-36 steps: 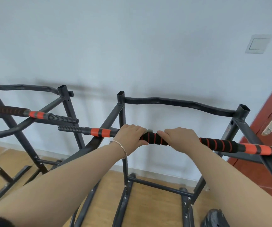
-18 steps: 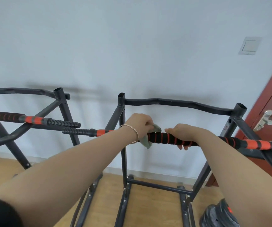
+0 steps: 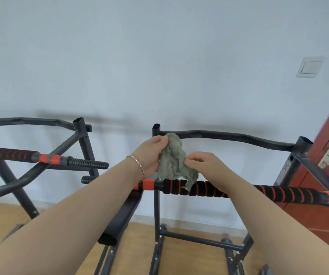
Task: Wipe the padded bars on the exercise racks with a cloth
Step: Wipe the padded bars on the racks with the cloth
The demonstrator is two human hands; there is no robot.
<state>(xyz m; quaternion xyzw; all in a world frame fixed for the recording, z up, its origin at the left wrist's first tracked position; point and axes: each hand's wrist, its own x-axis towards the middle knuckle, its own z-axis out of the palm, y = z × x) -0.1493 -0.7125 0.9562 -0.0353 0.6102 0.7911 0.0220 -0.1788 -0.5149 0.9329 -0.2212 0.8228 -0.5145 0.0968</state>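
Green cloth hangs bunched over the left end of the padded bar, the left hand gripping its top and the right hand pinching its side, probably spreading it for wiping.

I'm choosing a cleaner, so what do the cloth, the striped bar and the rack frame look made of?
The cloth: soft fabric, grey-green and matte; it hangs in crumpled, frayed folds. The padded bar: probably foam, matte black with orange spiral stripes, thicker than the bare section. The rack frame: likely painted metal tubing, dark grey with dull sheen; open hollow tube tops show.
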